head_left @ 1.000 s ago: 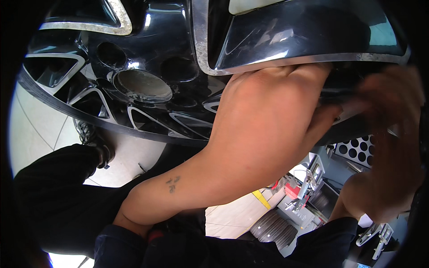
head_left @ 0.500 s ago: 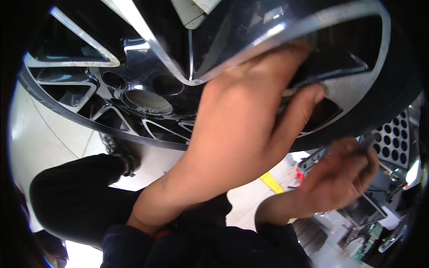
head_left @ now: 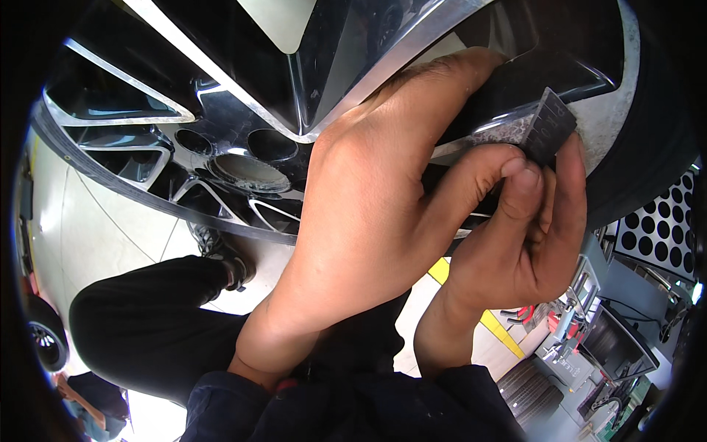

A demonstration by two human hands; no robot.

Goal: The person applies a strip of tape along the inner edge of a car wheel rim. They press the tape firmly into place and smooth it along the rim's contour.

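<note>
A black alloy wheel (head_left: 276, 103) with bright machined edges fills the upper view, its dark tyre (head_left: 648, 147) curving along the right. My left hand (head_left: 368, 191) is closed around one of its spokes, fingers passing behind and thumb in front. My right hand (head_left: 508, 254) pinches a small folded dark grey sheet (head_left: 551, 129), which looks like sandpaper, between thumb and fingers. That sheet stands just in front of a scuffed, dull patch near the wheel's outer rim (head_left: 600, 121). The tip of my left thumb lies against the right hand's fingers.
Below the wheel, my bent leg (head_left: 162, 317) and shoe (head_left: 221, 250) show at left. A yellow floor line (head_left: 502, 335) runs by my right wrist. At lower right are stacked tyres (head_left: 530, 390), a monitor (head_left: 620, 342) and a perforated panel (head_left: 659, 228). Another wheel (head_left: 46, 335) stands far left.
My right hand has moved up and left from below the tyre to the wheel, bringing the dark sheet beside my left thumb. The left hand stays on the spoke.
</note>
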